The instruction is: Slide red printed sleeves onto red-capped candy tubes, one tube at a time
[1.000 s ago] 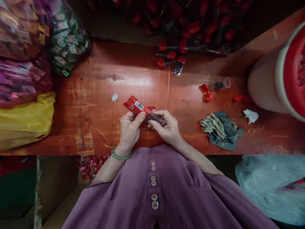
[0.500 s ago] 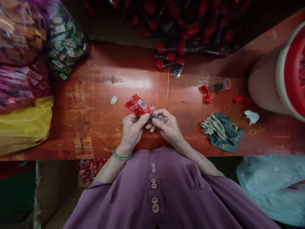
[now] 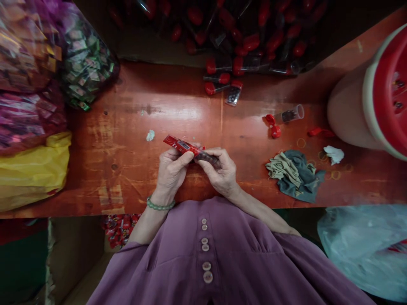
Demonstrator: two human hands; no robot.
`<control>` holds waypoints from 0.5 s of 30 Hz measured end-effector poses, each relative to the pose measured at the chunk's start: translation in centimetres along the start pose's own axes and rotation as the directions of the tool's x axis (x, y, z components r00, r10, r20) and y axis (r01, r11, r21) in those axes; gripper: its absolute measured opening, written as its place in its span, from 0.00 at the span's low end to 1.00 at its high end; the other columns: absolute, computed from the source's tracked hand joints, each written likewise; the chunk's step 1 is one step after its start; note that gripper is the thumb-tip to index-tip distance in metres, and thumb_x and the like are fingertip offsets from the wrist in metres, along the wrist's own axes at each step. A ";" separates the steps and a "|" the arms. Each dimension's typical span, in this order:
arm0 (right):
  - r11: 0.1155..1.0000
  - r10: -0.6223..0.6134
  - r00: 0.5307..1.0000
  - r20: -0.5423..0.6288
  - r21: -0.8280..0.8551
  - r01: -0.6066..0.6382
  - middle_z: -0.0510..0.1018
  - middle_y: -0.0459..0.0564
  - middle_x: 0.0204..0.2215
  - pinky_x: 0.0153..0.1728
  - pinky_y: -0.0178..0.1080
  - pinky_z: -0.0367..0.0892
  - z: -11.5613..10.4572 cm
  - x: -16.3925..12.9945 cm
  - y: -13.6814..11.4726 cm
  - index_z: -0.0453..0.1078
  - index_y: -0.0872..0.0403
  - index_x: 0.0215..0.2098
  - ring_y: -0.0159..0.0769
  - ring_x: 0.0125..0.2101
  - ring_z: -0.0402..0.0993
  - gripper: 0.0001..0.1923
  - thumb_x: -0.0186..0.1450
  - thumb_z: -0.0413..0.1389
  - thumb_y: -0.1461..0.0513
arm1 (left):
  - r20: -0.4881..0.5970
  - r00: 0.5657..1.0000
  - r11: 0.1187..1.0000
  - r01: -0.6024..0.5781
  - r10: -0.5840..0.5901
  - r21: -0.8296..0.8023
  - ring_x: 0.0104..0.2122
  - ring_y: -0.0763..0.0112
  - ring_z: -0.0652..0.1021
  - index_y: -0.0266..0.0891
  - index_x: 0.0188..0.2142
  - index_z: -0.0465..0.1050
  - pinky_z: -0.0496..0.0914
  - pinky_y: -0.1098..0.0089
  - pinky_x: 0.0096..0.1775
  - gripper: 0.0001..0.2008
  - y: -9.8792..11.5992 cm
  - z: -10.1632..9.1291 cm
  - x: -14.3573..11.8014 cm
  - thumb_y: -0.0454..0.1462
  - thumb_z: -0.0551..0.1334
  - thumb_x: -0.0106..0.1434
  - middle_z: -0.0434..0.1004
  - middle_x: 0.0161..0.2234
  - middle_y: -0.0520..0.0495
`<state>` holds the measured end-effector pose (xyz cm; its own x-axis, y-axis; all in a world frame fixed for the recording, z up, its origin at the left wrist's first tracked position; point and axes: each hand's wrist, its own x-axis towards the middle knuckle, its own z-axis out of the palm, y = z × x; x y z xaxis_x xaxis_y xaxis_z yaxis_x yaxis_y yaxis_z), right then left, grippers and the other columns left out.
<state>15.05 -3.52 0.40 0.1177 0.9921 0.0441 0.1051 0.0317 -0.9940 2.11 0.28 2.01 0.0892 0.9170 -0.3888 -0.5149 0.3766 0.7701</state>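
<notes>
In the middle of the head view my left hand (image 3: 172, 169) is closed on a red printed packet (image 3: 178, 143) with a barcode, thumb on top. My right hand (image 3: 222, 171) grips a clear tube with dark contents (image 3: 208, 158), its fingers wrapped round the lower right end. The tube's upper end meets the packet's right end between both hands. Whether it sits inside the packet, I cannot make out. A bit of red shows just above the tube. Both hands are over the table (image 3: 133, 169), close to its front edge.
Red-capped tubes (image 3: 233, 93) lie at the back before a dark box full of them. To the right are an open tube (image 3: 292, 113), red caps (image 3: 272, 126), crumpled cloths (image 3: 297, 173), rubber bands and a large bucket (image 3: 349, 93). Bags of small packets (image 3: 85, 59) stand left.
The packet has tilted flatter, so its printed face shows narrower. My right hand has turned, and more of the dark-filled tube shows. The view has shifted slightly.
</notes>
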 end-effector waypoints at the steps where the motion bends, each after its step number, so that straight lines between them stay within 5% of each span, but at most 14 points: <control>1: 0.999 0.018 0.999 0.041 0.050 -0.020 0.80 0.47 0.37 0.41 0.39 0.77 0.0 0.0 -0.1 0.68 0.50 0.42 0.32 0.36 0.80 0.08 0.66 0.60 0.57 | 0.008 1.000 1.000 -0.003 0.003 0.014 0.36 0.63 0.84 0.40 0.31 0.83 0.77 0.65 0.43 0.15 0.1 0.0 0.0 0.45 0.78 0.45 0.86 0.34 0.45; 3: 0.987 0.031 0.992 0.122 0.151 -0.050 0.80 0.46 0.36 0.36 0.36 0.79 -0.1 0.2 -0.3 0.67 0.49 0.46 0.31 0.33 0.80 0.10 0.68 0.59 0.58 | 0.018 1.000 0.999 -0.014 0.013 0.034 0.38 0.62 0.84 0.40 0.33 0.83 0.78 0.65 0.43 0.15 0.3 0.2 -0.1 0.45 0.77 0.48 0.86 0.37 0.44; 5: 0.991 -0.072 0.992 0.107 0.123 0.059 0.80 0.47 0.41 0.36 0.37 0.79 -0.3 0.5 -0.5 0.65 0.48 0.52 0.32 0.35 0.81 0.15 0.68 0.58 0.61 | 0.020 1.000 0.999 -0.020 0.019 0.029 0.40 0.60 0.84 0.41 0.34 0.83 0.78 0.62 0.45 0.15 0.5 0.5 -0.2 0.45 0.76 0.49 0.86 0.38 0.43; 10: 0.829 -0.454 0.877 0.155 -0.287 0.480 0.81 0.53 0.48 0.46 0.43 0.79 -1.1 1.3 -0.6 0.64 0.48 0.61 0.38 0.45 0.80 0.22 0.69 0.54 0.66 | -0.001 1.000 1.000 -0.018 0.018 -0.006 0.38 0.62 0.84 0.42 0.33 0.83 0.77 0.62 0.48 0.14 0.6 1.3 -0.1 0.45 0.77 0.48 0.86 0.34 0.46; 15: 0.783 -0.487 0.855 0.177 -0.347 0.517 0.82 0.53 0.46 0.44 0.44 0.79 -1.4 1.6 -0.1 0.64 0.49 0.62 0.39 0.43 0.80 0.23 0.70 0.53 0.66 | 0.026 1.000 1.000 -0.001 0.002 -0.006 0.40 0.61 0.84 0.42 0.32 0.83 0.77 0.61 0.48 0.12 0.3 1.1 0.2 0.44 0.76 0.50 0.86 0.35 0.45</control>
<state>16.59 -2.09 0.69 -0.1251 0.8546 0.5040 0.4854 0.4958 -0.7202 2.96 0.67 2.71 0.1108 0.9207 -0.3741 -0.5203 0.3745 0.7675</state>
